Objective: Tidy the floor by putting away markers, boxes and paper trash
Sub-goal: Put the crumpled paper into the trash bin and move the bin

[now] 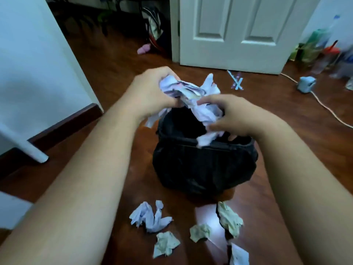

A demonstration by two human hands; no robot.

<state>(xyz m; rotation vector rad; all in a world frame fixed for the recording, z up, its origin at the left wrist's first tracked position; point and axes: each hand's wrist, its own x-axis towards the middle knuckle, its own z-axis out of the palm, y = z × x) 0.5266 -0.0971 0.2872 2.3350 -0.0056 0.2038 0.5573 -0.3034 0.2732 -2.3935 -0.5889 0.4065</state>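
Paper, a crumpled wad (193,100) of it, sits bunched between your two hands right above the mouth of the black-lined bin (204,159). Your left hand (152,90) is curled tight around the far left part of the wad, fingers pressed into it; your right hand (235,115) pinches the near right part, with a loose tail of paper hanging down to the near rim.

That tail is the first risk. It looks to lie across the rim rather than inside it, so if you let go now it could drag the rest over the near edge and onto the floor. A strip also dangles under your left hand, left of the bin's opening; it would likely fall outside.

The liner is slack and billows over the bin's sides. If you push the wad down hard, I judge the liner could slip inward, or the bin, which looks light, could tip or slide on the smooth wooden floor (118,60).

Nearer to you, more crumpled pieces lie scattered: a white one (149,217) to the left, greenish ones (166,243) in the middle and to the right (230,219), plus a flat sheet (208,222). Shift a knee or foot forward and you may crush or scatter them.

Farther off, crossed markers (236,82) lie by the door (235,31), and a cable (324,106) runs along the right; either could trip you or roll underfoot.
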